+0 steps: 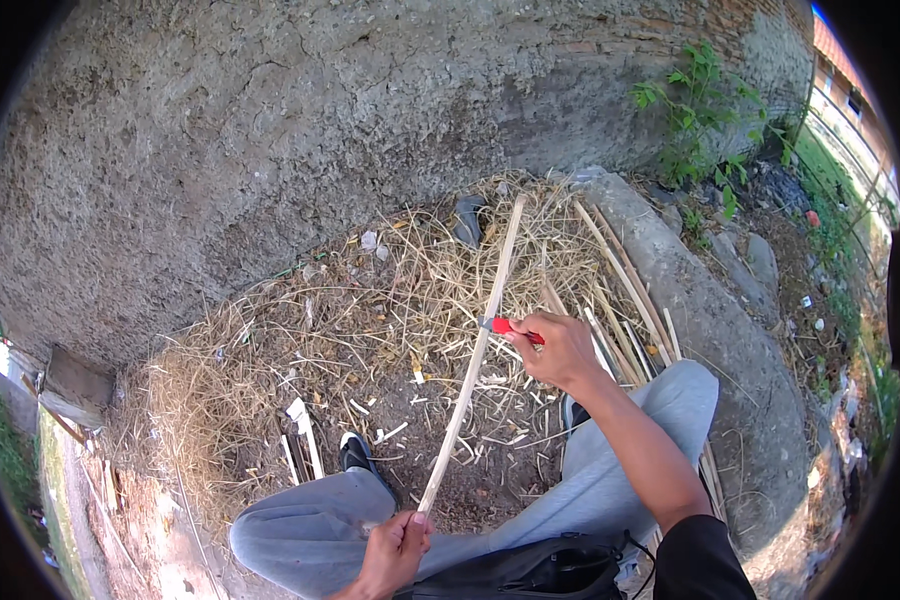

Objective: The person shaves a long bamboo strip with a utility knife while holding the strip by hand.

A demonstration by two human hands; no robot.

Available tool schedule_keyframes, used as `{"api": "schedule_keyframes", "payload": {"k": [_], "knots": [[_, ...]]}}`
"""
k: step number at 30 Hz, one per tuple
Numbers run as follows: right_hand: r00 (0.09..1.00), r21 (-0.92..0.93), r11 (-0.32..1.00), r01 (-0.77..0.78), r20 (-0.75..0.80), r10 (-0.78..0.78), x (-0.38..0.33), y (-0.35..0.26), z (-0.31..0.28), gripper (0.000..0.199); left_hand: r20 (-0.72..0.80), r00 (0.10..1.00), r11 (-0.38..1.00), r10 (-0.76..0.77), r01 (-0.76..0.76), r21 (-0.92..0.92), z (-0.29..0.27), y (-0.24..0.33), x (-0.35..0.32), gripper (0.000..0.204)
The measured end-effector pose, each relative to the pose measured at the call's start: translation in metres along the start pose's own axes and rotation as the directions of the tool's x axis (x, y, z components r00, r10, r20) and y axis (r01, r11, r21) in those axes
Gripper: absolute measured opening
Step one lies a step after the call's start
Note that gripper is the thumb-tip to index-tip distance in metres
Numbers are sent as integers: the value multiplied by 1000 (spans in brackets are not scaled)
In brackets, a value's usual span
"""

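My left hand grips the near end of a long pale bamboo strip that slants up and away toward the wall. My right hand holds a knife with a red handle, its blade set against the strip about midway along it. Both knees in grey trousers frame the strip. A black shoe rests on the ground beneath it.
A rough grey plastered wall rises ahead. Dry straw and shavings cover the dirt. More bamboo strips lie at the right beside a concrete kerb. A black bag sits at my lap. Green weeds grow at the far right.
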State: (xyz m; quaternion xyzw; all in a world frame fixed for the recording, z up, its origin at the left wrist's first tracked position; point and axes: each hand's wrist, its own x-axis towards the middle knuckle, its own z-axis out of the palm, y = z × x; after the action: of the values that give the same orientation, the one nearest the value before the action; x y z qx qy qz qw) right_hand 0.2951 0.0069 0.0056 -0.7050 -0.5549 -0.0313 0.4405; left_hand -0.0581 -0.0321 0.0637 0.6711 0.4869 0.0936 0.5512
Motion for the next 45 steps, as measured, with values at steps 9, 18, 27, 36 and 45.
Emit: {"api": "schedule_keyframes", "payload": {"k": [9, 18, 27, 36, 45], "knots": [[933, 22, 934, -356, -45, 357, 19, 28, -42, 22, -138, 985, 945, 104, -54, 323, -42, -47, -55, 34], [791, 699, 431, -572, 328, 517, 7, -1, -39, 23, -287, 947, 878, 146, 10, 479, -31, -43, -39, 29], [697, 752, 160, -639, 479, 533, 7, -7, -40, 31, -340, 913, 935, 227, -106, 338, -25, -21, -22, 25], [695, 759, 110, -642, 515, 501, 7, -12, -49, 16, -366, 899, 962, 242, -174, 209, -20, -15, 5, 25], [700, 770, 82, -633, 524, 486, 2, -33, -52, 20, -71, 990, 973, 119, -130, -188, -20, 62, 66, 28]]}}
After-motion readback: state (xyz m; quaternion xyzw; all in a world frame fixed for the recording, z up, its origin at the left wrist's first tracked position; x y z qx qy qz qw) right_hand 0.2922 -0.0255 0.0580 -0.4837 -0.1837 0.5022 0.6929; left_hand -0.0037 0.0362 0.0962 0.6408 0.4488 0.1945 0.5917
